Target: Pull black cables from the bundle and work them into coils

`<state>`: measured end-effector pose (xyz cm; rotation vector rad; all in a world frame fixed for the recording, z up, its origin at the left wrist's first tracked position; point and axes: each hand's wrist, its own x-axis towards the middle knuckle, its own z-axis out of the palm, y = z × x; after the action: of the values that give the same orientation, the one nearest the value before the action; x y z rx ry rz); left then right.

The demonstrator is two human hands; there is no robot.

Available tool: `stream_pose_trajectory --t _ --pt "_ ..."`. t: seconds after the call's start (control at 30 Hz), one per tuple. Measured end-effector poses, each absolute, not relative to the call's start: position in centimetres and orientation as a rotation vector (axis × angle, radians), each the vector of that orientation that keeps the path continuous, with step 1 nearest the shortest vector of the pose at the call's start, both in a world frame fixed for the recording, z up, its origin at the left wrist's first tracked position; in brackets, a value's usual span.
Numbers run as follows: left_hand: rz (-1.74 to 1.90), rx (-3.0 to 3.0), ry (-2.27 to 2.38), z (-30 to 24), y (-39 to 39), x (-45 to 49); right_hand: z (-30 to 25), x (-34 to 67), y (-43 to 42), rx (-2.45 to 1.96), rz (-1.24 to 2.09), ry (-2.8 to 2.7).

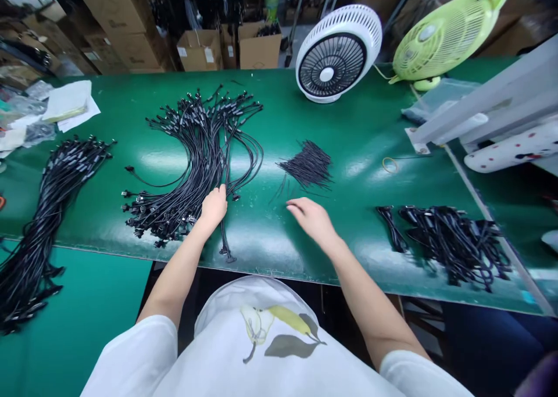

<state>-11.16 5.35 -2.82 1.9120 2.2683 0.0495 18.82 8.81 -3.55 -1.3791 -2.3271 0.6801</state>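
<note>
My left hand (213, 206) is closed at the right side of a large heap of black cables (203, 158), gripping a black cable (224, 231). The lower end of that cable, with its dark connectors, lies on the table near the front edge. To the right, my right hand (313, 218) has its thumb and fingers together just above the table. It is nearest to a loose pile of thin black twist ties (307, 164), slightly in front of it. Whether a thin tie sits between those fingertips is too small to make out.
Another cable bundle (65, 182) lies at the left, and folded, tied cables (449, 234) lie at the right. A white fan (333, 60) and a green fan (440, 39) stand at the back. A yellow ring (389, 164) and grey metal frame (488, 95) are at right.
</note>
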Motion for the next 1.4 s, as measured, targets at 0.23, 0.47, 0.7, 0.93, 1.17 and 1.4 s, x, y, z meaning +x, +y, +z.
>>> stream_pose_trajectory --t 0.23,0.47,0.7,0.93,1.17,1.4 --pt "0.849 1.396 1.774 -0.7 1.6 -10.7 -1.5 3.9 9.6 -0.825 0.263 -2.776" --pt "0.889 1.148 1.656 -0.4 -5.7 -13.5 0.8 2.0 16.1 -0.804 -0.034 -2.974" --pt "1.255 0.77 1.404 1.6 -9.4 -14.3 1.4 1.5 14.5 -0.542 -0.056 -2.989" --pt "1.248 0.632 1.135 4.8 -10.4 -13.9 1.8 0.1 16.7 -0.68 0.023 -2.953" --pt "1.228 0.925 1.775 0.7 -11.6 -18.3 6.3 -1.2 23.9 -1.055 0.035 -2.783" --pt "1.19 1.574 2.673 2.3 -7.8 -20.7 5.4 -4.4 23.2 -0.956 0.107 -2.801"
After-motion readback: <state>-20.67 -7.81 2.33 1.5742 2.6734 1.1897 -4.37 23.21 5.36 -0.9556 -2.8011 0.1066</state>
